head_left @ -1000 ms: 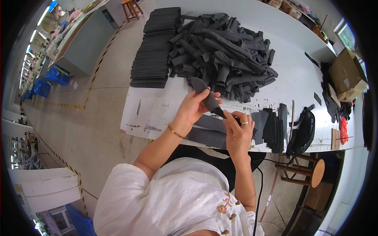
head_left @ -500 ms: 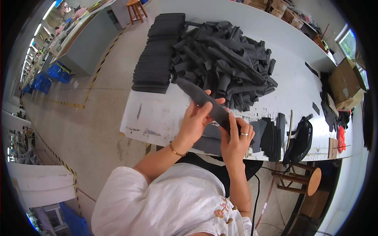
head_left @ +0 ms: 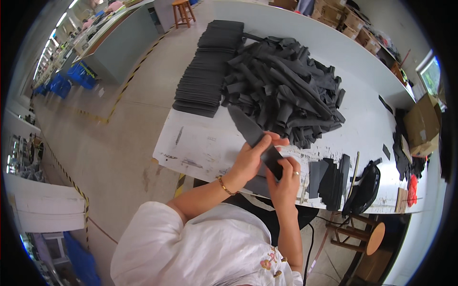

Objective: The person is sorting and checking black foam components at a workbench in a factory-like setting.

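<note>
Both hands (head_left: 267, 167) closed around dark strip (head_left: 250, 131)

two hands (head_left: 267, 167), one strip (head_left: 253, 136), two stools (head_left: 360, 236)

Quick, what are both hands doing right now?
Left hand: closed on the long dark strip, fingers wrapped over its middle.
Right hand: closed on the same strip, pinching its near end.

The dark strip (head_left: 255, 138) is now pulled out long and flat. Earlier it sat bunched between both hands; its far end now points toward the table's left edge.
</note>
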A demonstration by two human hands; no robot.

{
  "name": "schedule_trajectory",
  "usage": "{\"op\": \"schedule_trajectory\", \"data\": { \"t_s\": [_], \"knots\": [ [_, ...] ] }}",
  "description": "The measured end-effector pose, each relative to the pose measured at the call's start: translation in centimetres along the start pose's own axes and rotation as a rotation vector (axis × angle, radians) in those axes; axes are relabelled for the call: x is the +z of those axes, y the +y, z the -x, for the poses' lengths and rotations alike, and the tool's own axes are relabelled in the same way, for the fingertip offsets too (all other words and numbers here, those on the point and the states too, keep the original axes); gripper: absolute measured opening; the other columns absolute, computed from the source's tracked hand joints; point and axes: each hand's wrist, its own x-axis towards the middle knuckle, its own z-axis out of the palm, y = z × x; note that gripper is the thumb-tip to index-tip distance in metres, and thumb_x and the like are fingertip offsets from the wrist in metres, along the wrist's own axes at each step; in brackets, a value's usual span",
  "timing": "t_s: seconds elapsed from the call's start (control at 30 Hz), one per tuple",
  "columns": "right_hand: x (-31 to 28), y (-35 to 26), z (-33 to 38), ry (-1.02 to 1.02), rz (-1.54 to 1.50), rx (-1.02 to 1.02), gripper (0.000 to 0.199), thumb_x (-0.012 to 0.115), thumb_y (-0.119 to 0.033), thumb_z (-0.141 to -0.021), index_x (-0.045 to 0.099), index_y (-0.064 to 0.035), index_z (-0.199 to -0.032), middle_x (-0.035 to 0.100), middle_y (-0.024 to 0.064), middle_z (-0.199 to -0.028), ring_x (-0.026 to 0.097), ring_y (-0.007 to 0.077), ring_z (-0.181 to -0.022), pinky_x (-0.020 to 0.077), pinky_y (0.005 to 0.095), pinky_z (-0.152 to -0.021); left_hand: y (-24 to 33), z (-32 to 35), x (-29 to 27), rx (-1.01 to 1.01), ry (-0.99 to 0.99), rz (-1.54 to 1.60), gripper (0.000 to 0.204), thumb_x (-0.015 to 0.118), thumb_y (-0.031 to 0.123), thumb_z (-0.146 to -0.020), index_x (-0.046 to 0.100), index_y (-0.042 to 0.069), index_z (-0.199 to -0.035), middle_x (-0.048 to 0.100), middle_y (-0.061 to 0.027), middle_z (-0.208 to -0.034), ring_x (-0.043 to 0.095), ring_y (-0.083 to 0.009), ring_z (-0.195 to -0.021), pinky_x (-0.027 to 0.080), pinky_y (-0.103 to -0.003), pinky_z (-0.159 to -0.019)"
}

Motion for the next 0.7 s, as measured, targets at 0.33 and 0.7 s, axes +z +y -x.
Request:
{"op": "schedule_trajectory", "data": {
  "t_s": [0.33, 0.7],
  "knots": [
    [0.7, -0.1, 0.2, 0.047, -0.06, -0.026, 0.018, 0.07, 0.005, -0.079, 0.062, -0.0031, -0.094, 0.062, 0.0149, -0.105, 0.065, 0.0327, -0.087, 0.0526, 0.0378, -0.069, -0.5, 0.1, -0.4, 0.07, 0.043, 0.054, 0.029, 0.048, 0.032, -0.102, 0.059, 0.006, -0.11, 0.065, -0.0176, -0.117, 0.057, -0.0278, -0.121, 0.044, -0.045, -0.104],
    [1.9, -0.5, -0.2, 0.044, -0.064, -0.049, 0.019, 0.069, 0.005, -0.08, 0.061, -0.0011, -0.095, 0.062, 0.0151, -0.104, 0.066, 0.03, -0.085, 0.0533, 0.0365, -0.072, -1.6, 1.8, -0.1, -0.116, 0.023, 0.221, 0.027, 0.05, 0.03, -0.102, 0.059, 0.005, -0.108, 0.063, -0.0174, -0.122, 0.057, -0.0229, -0.117, 0.045, -0.037, -0.102]
  ]
}}
